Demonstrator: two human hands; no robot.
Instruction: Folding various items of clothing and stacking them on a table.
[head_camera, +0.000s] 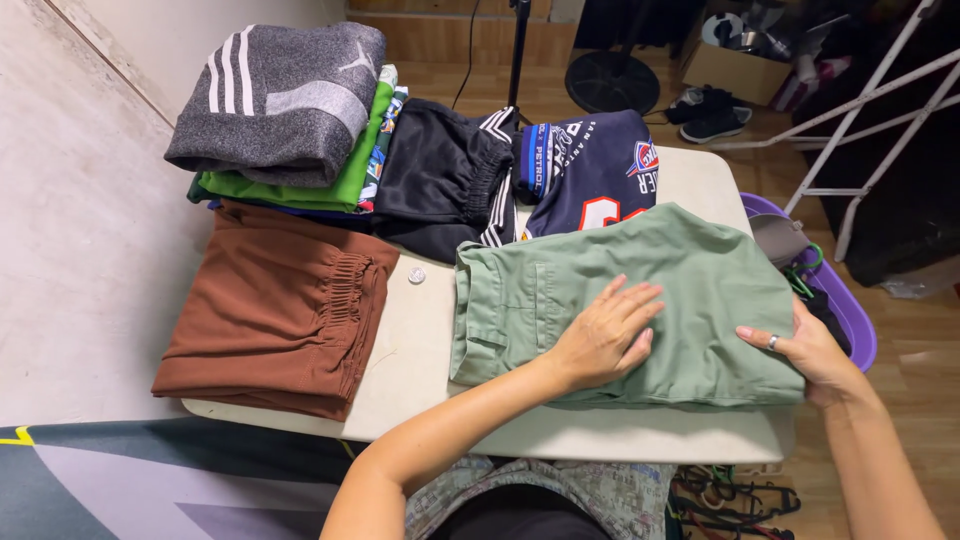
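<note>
Looks like you're most of the way there: your left hand lies flat and open on the green shorts at the front of the bench, while your right hand pinches their right edge. Brown shorts and a clothes stack already sit folded; the purple basket isn't empty yet.

Folded brown shorts, purple basket
</note>
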